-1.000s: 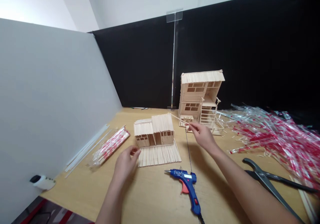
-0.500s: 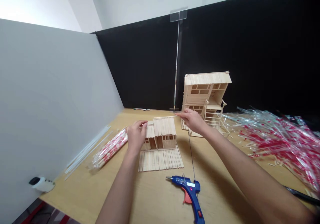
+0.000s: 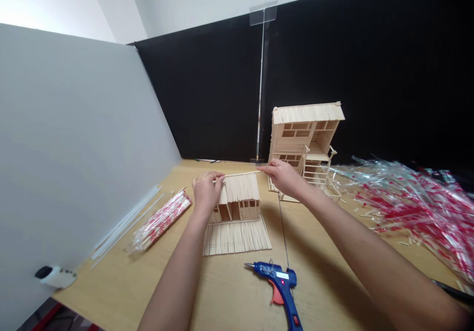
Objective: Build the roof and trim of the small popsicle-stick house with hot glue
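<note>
A small stick house [image 3: 242, 188] with a slatted front deck [image 3: 237, 238] stands at the middle of the table. Along its roof ridge lies a thin wooden stick [image 3: 242, 174]. My left hand [image 3: 207, 190] pinches the left end of this stick, above the roof's left part, which it partly hides. At the other end, my right hand [image 3: 281, 175] holds the stick between thumb and forefinger, just beyond the roof's right corner. Below the deck lies a blue glue gun [image 3: 283, 281] with an orange trigger and a lit red light.
A taller stick house [image 3: 307, 133] stands behind my right hand. Torn red-and-clear wrappers [image 3: 411, 207] heap at the right. On the left are a bag of wrapped sticks [image 3: 163, 222], white glue sticks [image 3: 126, 225] and a white bottle [image 3: 55, 276]. The glue gun's cord runs backward.
My left hand has moved right, onto the roof ridge, and its fingertips have closed at the stick's left end. My right hand has hardly moved. The camera view has shifted slightly.
</note>
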`<state>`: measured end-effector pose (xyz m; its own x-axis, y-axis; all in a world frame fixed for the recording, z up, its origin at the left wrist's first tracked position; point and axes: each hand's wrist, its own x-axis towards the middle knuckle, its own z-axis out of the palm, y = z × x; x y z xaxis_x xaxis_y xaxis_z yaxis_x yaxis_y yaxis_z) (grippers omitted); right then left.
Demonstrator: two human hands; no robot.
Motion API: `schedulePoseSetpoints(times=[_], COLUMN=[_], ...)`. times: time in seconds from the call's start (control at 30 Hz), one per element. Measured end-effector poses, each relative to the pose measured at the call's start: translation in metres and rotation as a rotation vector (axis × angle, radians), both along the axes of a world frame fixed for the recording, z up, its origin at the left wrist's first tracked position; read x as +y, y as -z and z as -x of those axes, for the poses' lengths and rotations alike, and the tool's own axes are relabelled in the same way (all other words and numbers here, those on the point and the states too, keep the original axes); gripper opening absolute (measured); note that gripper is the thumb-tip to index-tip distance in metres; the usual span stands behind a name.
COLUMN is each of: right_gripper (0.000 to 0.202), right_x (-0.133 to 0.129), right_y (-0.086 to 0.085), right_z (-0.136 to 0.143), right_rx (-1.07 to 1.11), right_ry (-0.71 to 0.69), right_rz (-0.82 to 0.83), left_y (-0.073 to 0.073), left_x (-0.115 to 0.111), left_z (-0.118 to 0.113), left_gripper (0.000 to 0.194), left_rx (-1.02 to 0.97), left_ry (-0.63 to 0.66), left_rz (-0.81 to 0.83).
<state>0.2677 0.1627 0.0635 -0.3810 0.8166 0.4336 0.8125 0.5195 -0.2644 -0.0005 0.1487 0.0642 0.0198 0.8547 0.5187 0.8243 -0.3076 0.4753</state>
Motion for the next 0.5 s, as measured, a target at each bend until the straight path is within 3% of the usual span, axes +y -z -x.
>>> schedulePoseSetpoints(times=[0.5], right_gripper=[0.043], right_x=[-0.0029], right_y=[-0.0033], right_z=[-0.0001], right_rx=[-0.120], right_ry=[0.047], right_rz=[-0.044], left_y=[-0.0029], left_x=[0.0007], left_z=[0.0028], left_gripper=[0.016], left_rx=[0.127], left_ry=[0.012], left_rz=[-0.084])
